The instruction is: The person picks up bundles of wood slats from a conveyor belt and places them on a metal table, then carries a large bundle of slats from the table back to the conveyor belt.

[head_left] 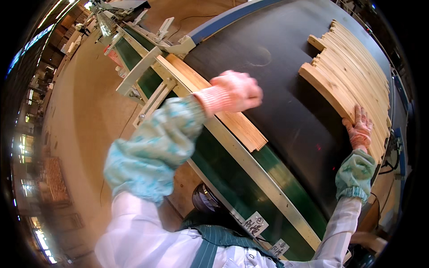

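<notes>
The right hand (359,129) is lying palm down on a row of wooden strips (353,76), its fingers straight and slightly apart. They are pressing onto the strips at the row's left side, near its closer end, with the thumb reaching toward the outer edge. The strips are lying side by side on a black table (268,35), and 1 short end is sticking out at the far left.

The left hand (237,91) is hanging over 1 separate plank (243,129), its fingers bending under. Their tips are hiding from view, so I cannot tell how narrow the grip is, or whether they are touching or holding anything. The plank is running beneath the hand and wrist, between a metal rail (243,160) and the black table, with its grooved end showing. Below that end, a green belt (286,178) is running alongside the rail.
</notes>
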The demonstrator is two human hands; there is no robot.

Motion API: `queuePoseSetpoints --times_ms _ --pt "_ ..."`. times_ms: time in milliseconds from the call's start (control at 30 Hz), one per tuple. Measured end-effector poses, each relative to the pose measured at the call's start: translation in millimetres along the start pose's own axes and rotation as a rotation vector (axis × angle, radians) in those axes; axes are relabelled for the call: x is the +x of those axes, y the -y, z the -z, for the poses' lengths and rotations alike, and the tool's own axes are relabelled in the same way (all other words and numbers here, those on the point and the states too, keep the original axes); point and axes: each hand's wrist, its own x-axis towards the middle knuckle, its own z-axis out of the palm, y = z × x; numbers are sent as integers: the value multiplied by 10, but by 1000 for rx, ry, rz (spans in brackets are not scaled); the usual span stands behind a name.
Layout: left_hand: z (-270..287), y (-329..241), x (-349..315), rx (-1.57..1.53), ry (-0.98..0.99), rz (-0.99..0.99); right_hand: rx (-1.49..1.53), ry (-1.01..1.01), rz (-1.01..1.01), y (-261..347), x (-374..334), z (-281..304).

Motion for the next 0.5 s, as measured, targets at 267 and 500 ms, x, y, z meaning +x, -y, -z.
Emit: queuePoseSetpoints --times_ms 267,500 --pt "473 330 -496 -226 437 404 -137 207 -195 270 365 261" --pt "335 -459 -41 -152 734 0 -95 175 -143 347 189 377"
